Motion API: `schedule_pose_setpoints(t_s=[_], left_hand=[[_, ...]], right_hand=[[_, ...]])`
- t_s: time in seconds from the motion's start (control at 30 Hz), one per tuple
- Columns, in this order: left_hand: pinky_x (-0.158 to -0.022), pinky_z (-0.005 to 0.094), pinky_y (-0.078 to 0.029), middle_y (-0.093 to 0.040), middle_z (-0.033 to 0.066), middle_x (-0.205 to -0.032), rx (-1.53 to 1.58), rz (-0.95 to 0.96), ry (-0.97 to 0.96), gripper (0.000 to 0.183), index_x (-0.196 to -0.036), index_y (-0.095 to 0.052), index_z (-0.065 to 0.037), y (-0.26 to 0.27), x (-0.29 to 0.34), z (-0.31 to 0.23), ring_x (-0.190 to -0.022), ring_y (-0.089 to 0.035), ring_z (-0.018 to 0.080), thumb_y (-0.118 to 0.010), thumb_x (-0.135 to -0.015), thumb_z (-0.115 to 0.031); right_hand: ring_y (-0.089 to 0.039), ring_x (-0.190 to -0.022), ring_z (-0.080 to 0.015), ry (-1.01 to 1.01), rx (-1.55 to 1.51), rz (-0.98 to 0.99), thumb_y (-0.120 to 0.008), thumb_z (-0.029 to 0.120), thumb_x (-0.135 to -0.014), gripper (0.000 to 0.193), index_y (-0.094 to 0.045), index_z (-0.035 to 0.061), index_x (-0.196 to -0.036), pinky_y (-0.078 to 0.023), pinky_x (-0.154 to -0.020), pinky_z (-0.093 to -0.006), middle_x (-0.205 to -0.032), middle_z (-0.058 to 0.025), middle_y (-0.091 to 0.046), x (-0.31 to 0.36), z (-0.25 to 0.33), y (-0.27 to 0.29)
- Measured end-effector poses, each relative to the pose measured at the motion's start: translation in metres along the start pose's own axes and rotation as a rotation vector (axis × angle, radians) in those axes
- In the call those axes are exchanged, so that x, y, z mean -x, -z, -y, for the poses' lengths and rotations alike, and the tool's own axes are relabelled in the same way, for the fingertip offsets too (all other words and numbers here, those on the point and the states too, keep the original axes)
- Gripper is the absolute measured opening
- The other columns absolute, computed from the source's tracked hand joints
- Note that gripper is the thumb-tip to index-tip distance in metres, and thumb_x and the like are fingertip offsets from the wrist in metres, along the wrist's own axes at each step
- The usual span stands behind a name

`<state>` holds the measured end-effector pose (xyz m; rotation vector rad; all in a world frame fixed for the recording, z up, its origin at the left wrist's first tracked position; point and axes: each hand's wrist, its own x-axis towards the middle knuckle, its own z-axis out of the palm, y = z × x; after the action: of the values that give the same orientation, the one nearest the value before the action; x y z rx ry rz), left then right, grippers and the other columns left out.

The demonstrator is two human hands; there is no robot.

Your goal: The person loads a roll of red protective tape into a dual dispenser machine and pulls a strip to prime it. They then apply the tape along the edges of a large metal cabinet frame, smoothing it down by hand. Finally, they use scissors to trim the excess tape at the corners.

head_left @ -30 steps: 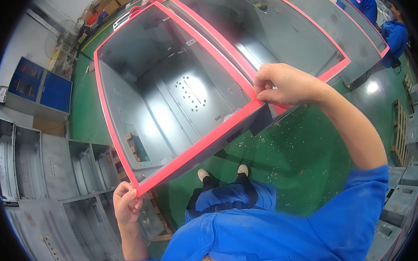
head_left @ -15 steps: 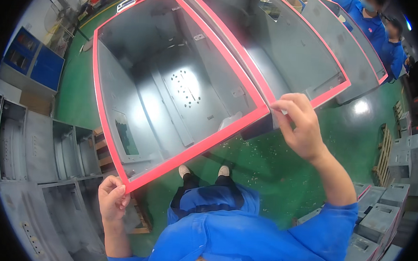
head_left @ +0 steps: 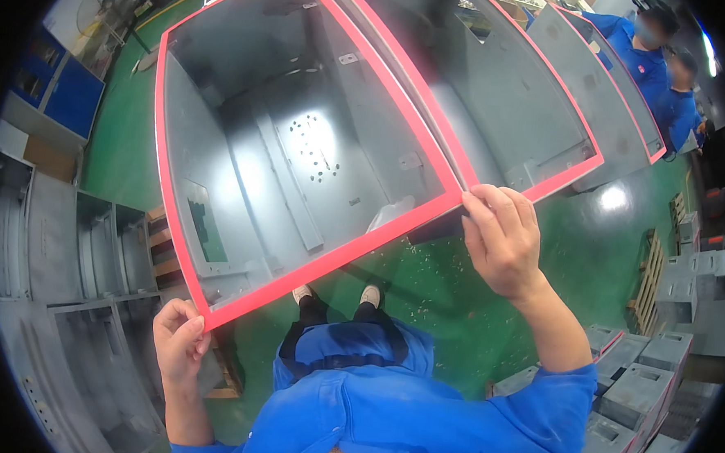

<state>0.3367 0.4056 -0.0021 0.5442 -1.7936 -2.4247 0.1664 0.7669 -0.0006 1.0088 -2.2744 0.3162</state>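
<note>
A large grey metal cabinet (head_left: 252, 212) lies open side up in front of me, its rim edged with red tape (head_left: 328, 262). At the near left corner my left hand (head_left: 179, 344) is closed, thumb and fingers pinching the red tape there. My right hand (head_left: 505, 246) is at the near right corner with bent fingers, its fingertips pinched on the tape's other end. The near strip runs between both hands. Inside the cabinet are a cluster of dark holes, a rectangular cutout and small brackets.
A second red-edged cabinet (head_left: 517, 87) stands close on the right, with more panels beyond. Two people in blue (head_left: 646, 57) are at the far right. Grey metal housings (head_left: 103, 250) line the left; grey boxes (head_left: 641, 393) and a wooden pallet (head_left: 648, 278) stand at right.
My right fingers have come down onto the cabinet's near right corner and curled more closely. The left hand keeps its pinch at the left corner. The view has shifted slightly.
</note>
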Motion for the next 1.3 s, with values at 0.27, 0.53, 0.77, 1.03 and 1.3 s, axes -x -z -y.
schedule_pose_setpoints(t_s=[0.27,0.53,0.77,1.03,1.3], left_hand=[[-0.033,0.0171,-0.026,-0.048,0.0050,-0.060,-0.044,-0.034,0.022,0.015,-0.068,-0.046,-0.001,0.005,0.006,-0.004,-0.040,-0.040,0.0059,-0.060,-0.073,-0.004],[-0.036,0.0166,-0.025,-0.049,0.0007,-0.056,-0.174,-0.047,0.141,0.013,-0.072,-0.051,-0.003,0.003,0.004,-0.017,-0.044,-0.042,0.0036,-0.063,-0.074,-0.008],[-0.037,0.0165,-0.025,-0.051,0.0006,-0.057,-0.235,-0.080,0.073,0.014,-0.071,-0.054,-0.003,0.001,0.005,-0.018,-0.045,-0.043,0.0028,-0.065,-0.074,-0.012],[-0.040,0.0168,-0.029,-0.054,0.0012,-0.059,-0.301,-0.077,0.078,0.014,-0.070,-0.056,-0.003,0.002,0.000,-0.025,-0.047,-0.045,0.0033,-0.065,-0.073,-0.012],[-0.045,0.0192,-0.037,-0.057,0.0020,-0.063,-0.323,-0.045,-0.018,0.012,-0.070,-0.057,-0.002,0.006,0.000,-0.019,-0.051,-0.049,0.0056,-0.064,-0.073,-0.011]], right_hand=[[-0.051,-0.087,-0.0266,-0.015,0.105,0.085,-0.062,0.008,-0.067,0.037,-0.054,0.0007,-0.103,-0.039,-0.073,-0.0363,-0.097,-0.0106,-0.052,-0.009,0.012,0.003],[-0.050,-0.093,-0.0274,-0.030,0.167,0.100,-0.060,0.002,-0.071,0.036,-0.055,0.0008,-0.107,-0.039,-0.080,-0.0370,-0.102,-0.0114,-0.053,-0.005,0.032,-0.002],[-0.049,-0.094,-0.0263,-0.013,0.178,0.098,-0.059,0.001,-0.072,0.035,-0.054,0.0002,-0.107,-0.038,-0.080,-0.0370,-0.102,-0.0106,-0.052,-0.003,0.032,-0.004],[-0.049,-0.095,-0.0267,-0.011,0.197,0.085,-0.057,0.001,-0.072,0.036,-0.054,0.0006,-0.108,-0.037,-0.082,-0.0372,-0.103,-0.0113,-0.052,-0.002,0.033,-0.007],[-0.049,-0.096,-0.0268,-0.010,0.197,0.083,-0.057,0.000,-0.072,0.037,-0.053,0.0011,-0.109,-0.037,-0.082,-0.0377,-0.104,-0.0114,-0.051,-0.002,0.035,-0.006]])
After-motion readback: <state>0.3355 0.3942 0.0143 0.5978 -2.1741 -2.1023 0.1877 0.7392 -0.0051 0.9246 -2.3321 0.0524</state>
